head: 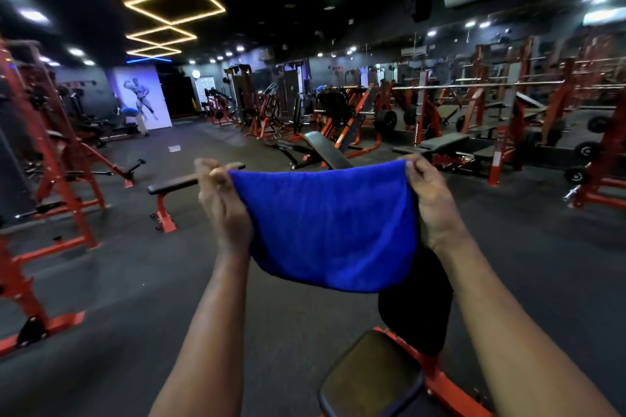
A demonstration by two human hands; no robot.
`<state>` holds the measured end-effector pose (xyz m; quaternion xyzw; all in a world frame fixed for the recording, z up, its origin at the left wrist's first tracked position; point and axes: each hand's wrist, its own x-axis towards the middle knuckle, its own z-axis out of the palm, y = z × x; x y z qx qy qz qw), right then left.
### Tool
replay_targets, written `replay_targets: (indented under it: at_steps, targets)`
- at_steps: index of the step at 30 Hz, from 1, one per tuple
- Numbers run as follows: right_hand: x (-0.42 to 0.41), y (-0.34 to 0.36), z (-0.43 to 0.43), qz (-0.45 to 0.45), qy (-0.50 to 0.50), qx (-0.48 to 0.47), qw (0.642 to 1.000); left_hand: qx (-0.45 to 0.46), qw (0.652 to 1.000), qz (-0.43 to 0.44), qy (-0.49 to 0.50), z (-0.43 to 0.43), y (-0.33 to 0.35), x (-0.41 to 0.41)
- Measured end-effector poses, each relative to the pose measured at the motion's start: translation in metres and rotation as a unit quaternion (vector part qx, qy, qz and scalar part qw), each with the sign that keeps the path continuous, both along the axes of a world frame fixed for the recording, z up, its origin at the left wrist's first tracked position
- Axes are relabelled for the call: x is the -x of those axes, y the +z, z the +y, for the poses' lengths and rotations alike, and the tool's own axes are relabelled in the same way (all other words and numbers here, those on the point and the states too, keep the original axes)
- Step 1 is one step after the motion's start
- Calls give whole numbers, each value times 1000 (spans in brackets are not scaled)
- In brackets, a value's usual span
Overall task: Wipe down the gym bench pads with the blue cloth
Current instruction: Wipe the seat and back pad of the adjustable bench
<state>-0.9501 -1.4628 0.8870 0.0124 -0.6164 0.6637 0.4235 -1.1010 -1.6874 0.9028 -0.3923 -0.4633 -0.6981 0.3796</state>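
Bench pad [369, 379] cropped, blue cloth [328, 227] overlapping incline bench [327, 149]

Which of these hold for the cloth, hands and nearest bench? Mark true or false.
1. The left hand and the right hand each pinch a top corner of the blue terry cloth. True.
2. The cloth lies flat on the black padded bench seat below. False: it hangs in the air.
3. The cloth is balled up. False: it is spread between the hands.
4. The seat's metal frame is orange. True.
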Motion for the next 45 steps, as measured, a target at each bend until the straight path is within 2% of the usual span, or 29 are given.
replay_targets:
  at_steps: [2,4,9,14,17,20,22,24,26,29,33,37,42,43,45]
  targets:
    - [12,13,-15,-28,84,-38,995,64,989,-56,-123,14,6,2]
    - [29,21,-36,-21,114,-64,991,141,969,-106,-174,32,0,-2]
    - [52,21,-57,-42,142,-106,983,234,957,-99,-142,47,-17,-20]
    - [52,14,-59,-74,108,-116,985,310,941,-97,-96,38,-18,-25]
    - [52,8,-61,-120,54,-98,986,350,930,-94,-63,35,-21,-26]
    - [44,0,-59,-148,1,-154,977,362,925,-115,-26,29,-30,-24]
    - [35,-7,-57,-173,66,-180,966,355,925,-137,6,23,-33,-22]
    - [31,-15,-58,-236,131,-213,939,353,924,-147,27,18,-32,-22]
    - [31,-23,-59,-292,134,-243,915,358,920,-154,37,12,-30,-26]
    - [28,-28,-62,-331,107,-253,903,363,919,-150,47,2,-29,-29]
    - [21,-31,-67,-352,143,-263,887,383,914,-129,42,-14,-34,-35]
    - [17,-31,-76,-380,165,-271,869,415,895,-159,32,-30,-32,-46]
    - [22,-38,-79,-459,154,-348,803,468,863,-184,55,-48,-42,-49]
    - [23,-39,-79,-456,140,-358,803,468,862,-185,64,-53,-45,-49]
    - [28,-39,-86,-414,142,-351,828,456,866,-190,83,-69,-52,-46]
